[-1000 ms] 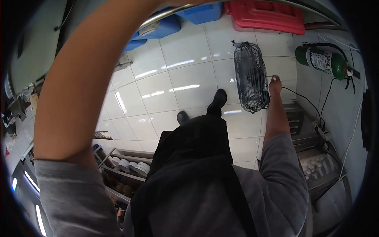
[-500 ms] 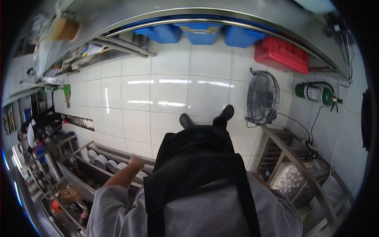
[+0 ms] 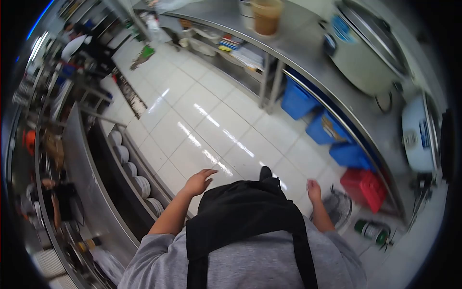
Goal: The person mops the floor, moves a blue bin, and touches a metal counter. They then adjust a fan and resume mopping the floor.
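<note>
My left hand (image 3: 199,181) hangs in front of my black apron (image 3: 243,212) with its fingers spread and nothing in it, over the white tiled floor (image 3: 202,120). It is nearest the steel shelf of stacked white bowls (image 3: 137,183) on my left. My right hand (image 3: 314,190) is low at my right side, fingers loosely apart and holding nothing, just above a floor fan (image 3: 337,207).
A steel counter (image 3: 308,53) runs along the right with a brown tub (image 3: 266,14) and large pots on it; blue bins (image 3: 320,126) and a red bin (image 3: 364,187) sit under it. A green extinguisher (image 3: 371,230) stands beside the fan. Other people work far left.
The view has swung left along the aisle. My left arm came down from the counter edge to my front; my right hand left the fan's guard and hangs free.
</note>
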`<state>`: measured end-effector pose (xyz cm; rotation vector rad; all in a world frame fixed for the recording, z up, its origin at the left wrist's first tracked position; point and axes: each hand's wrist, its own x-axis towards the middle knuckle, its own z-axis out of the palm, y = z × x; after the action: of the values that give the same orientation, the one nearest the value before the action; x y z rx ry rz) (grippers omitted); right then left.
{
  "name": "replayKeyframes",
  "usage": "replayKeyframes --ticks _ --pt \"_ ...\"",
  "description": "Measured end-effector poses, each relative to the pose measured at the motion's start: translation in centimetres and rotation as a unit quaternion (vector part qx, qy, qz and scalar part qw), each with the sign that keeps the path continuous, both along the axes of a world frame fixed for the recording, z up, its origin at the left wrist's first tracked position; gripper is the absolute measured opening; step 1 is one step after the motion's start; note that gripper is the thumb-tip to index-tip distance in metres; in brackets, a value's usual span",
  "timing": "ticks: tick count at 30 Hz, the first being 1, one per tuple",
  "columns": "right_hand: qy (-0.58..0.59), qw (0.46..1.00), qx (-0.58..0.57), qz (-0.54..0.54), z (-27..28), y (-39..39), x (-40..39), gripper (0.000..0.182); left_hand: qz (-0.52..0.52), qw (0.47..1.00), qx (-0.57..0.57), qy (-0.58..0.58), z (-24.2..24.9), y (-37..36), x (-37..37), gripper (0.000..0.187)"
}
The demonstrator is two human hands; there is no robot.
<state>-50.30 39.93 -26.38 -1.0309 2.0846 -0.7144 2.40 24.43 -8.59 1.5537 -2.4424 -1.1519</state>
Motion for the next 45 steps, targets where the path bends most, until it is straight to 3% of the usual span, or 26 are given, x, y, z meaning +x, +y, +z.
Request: replayKeyframes --ticks 2,3,4,7,11,12,14,15,16,18,19,20,21,22,24,25,27,28,30,33,35,37,39,41,43,45 --pt "0.046 0.975 0.146 0.162 -3.6 1.2 0.0 0.035 0.018 0.999 -0.023 0.029 1.9 -2.8 0.0 0.039" --pt "0.145 0.925 0.184 0.298 -8.8 2.8 -0.9 0.035 0.037 0.998 -0.025 0.037 2.5 -4.2 0.7 0.039" --pt "0.125 0.901 0.189 0.370 -14.8 5.4 -1.6 0.034 0.060 0.997 -0.035 0.036 2.5 -5.4 2.1 0.039" --pt "0.085 0.859 0.313 0.396 -8.4 1.0 0.4 0.033 0.120 0.991 -0.059 -0.030 1.2 -9.3 8.0 0.038" --pt "0.121 0.835 0.320 0.431 -4.9 -13.4 2.2 0.031 0.240 0.958 0.014 -0.159 -3.3 -8.3 20.1 0.042" --pt "0.138 0.830 0.314 0.440 -4.3 -18.0 2.6 0.031 0.271 0.947 0.023 -0.173 -3.7 -6.9 22.7 0.042" --pt "0.184 0.817 0.287 0.465 -2.9 -28.1 4.0 0.031 0.348 0.887 0.171 -0.251 -3.2 -4.5 26.4 0.045" --pt "0.207 0.810 0.266 0.479 -2.1 -33.0 5.2 0.030 0.323 0.874 0.219 -0.289 -2.1 -3.8 27.4 0.046" --pt "0.206 0.804 0.212 0.515 -5.9 -37.9 4.8 0.026 0.297 0.857 0.269 -0.323 -1.3 -2.9 28.2 0.048" --pt "0.228 0.802 0.122 0.538 -5.6 -48.7 8.9 0.027 0.459 0.821 0.210 -0.266 -2.6 -0.3 29.2 0.047" --pt "0.188 0.827 0.128 0.513 -3.3 -53.7 12.2 0.031 0.472 0.816 0.210 -0.259 -3.1 -0.1 28.9 0.047" --pt "0.197 0.788 0.085 0.577 0.3 -58.5 16.8 0.033 0.534 0.793 0.216 -0.200 -3.4 0.0 28.5 0.047" --pt "0.109 0.807 0.088 0.573 5.8 -62.4 22.9 0.034 0.591 0.764 0.220 -0.139 -4.1 0.0 28.3 0.047" --pt "-0.051 0.783 0.073 0.615 13.3 -65.3 29.6 0.036 0.584 0.765 0.224 -0.153 -5.8 0.2 28.1 0.049" --pt "-0.359 0.668 0.113 0.642 25.3 -68.2 40.8 0.042 0.585 0.739 0.304 -0.136 -8.3 -1.1 27.8 0.052" --pt "-0.491 0.441 0.003 0.751 35.9 -69.5 48.4 0.040 0.601 0.728 0.304 -0.125 -10.2 -3.8 29.0 0.052" --pt "-0.450 0.247 -0.065 0.856 41.5 -71.0 54.5 0.038 0.483 0.769 0.383 -0.166 -12.7 -5.4 29.6 0.055" --pt "-0.450 0.224 -0.056 0.863 41.8 -72.9 56.9 0.038 0.449 0.779 0.406 -0.161 -15.2 -7.6 31.6 0.055" --pt "-0.235 0.265 0.052 0.934 41.6 -76.9 60.2 0.035 0.395 0.806 0.409 -0.165 -16.5 -13.5 35.6 0.056" --pt "-0.221 0.218 0.084 0.947 41.5 -82.6 64.2 0.030 0.463 0.842 0.224 -0.163 -13.8 -28.2 43.8 0.050" --pt "-0.256 0.242 0.046 0.935 43.1 -85.2 66.3 0.029 0.519 0.842 0.087 -0.120 -8.9 -38.4 48.0 0.046" --pt "-0.297 0.350 -0.018 0.888 44.1 -87.5 67.9 0.033 0.518 0.851 0.005 -0.088 -5.5 -47.6 51.3 0.042" --pt "-0.268 0.349 0.017 0.898 43.3 -92.2 69.5 0.034 0.504 0.860 -0.009 -0.077 -1.7 -54.6 53.4 0.041" --pt "-0.121 0.244 0.152 0.950 42.8 -98.2 71.5 0.033 0.486 0.873 -0.034 -0.033 -0.1 -60.3 55.0 0.039" --pt "-0.092 0.223 0.178 0.954 42.6 -103.1 73.5 0.036 0.523 0.851 -0.036 -0.030 -1.2 -62.5 57.0 0.039" --pt "-0.254 0.291 -0.149 0.910 43.0 -106.9 75.4 0.035 0.564 0.824 -0.026 -0.048 -3.7 -62.1 58.6 0.041"
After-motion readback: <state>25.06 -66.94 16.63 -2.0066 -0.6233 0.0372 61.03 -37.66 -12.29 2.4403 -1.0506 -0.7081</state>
